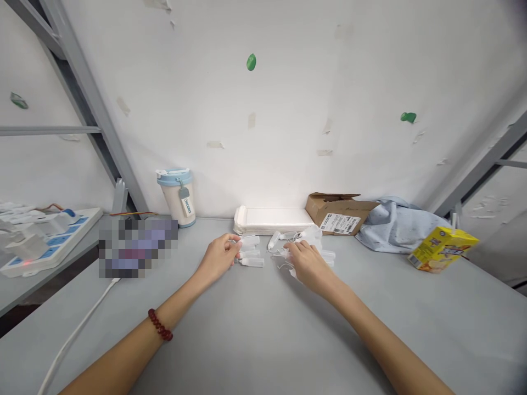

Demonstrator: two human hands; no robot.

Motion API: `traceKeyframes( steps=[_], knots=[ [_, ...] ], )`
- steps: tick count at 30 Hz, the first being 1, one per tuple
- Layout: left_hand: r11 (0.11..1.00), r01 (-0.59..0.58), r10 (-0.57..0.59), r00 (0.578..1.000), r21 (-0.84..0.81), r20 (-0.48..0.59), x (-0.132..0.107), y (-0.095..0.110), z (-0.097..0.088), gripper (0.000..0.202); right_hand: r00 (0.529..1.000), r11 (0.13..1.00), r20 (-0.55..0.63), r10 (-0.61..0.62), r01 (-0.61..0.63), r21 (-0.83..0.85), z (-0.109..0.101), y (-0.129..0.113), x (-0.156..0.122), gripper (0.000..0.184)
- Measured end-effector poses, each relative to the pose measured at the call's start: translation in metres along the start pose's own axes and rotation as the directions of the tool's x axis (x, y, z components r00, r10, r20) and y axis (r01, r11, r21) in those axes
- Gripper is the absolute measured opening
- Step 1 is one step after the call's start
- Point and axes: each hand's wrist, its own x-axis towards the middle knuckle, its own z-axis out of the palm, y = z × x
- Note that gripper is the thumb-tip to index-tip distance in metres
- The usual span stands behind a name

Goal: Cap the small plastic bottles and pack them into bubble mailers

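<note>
My left hand [220,256] is closed in a pinch at the left end of a small translucent plastic bottle [250,240]. This bottle lies at the top of a short column of similar bottles, including one nearest me [252,263], all set sideways. My right hand [308,264] reaches over a looser heap of clear bottles [313,235] with thin white strings. Its fingers are bent down and drawn together at the heap's left side; what they hold, if anything, is hidden. Another small bottle [274,240] lies tilted between my hands.
Behind the bottles lies a stack of white trays [275,218]. A cardboard box [341,215], bluish cloth [391,225] and yellow carton [442,249] are to the right. Leftward are a tumbler [178,197], a blurred-out item [138,248], a white cable [78,336] and a power strip [61,241].
</note>
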Motion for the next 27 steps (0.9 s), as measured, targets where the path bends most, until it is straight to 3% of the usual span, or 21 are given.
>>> traceKeyframes(
  steps=[7,14,20,27],
  knots=[
    [0.994,-0.098,0.104,0.984,-0.047,0.142,-0.010,0.006,0.007,0.041,0.981,0.979,-0.173,-0.092,0.120,0.162,0.003,-0.004,-0.003,0.029],
    [0.991,-0.120,0.130,0.939,-0.052,0.318,-0.021,0.015,0.013,0.043,0.989,0.879,-0.114,-0.098,0.140,0.457,0.003,-0.010,-0.009,0.038],
    [0.994,-0.105,0.108,0.923,-0.029,0.370,-0.024,0.015,0.017,0.032,0.989,0.876,-0.101,-0.109,0.144,0.461,0.001,-0.014,-0.012,0.044],
    [0.989,-0.067,0.111,0.930,-0.135,0.349,-0.019,0.014,0.016,0.030,0.988,0.897,-0.110,-0.105,0.142,0.418,-0.002,-0.016,-0.012,0.042]
  ],
)
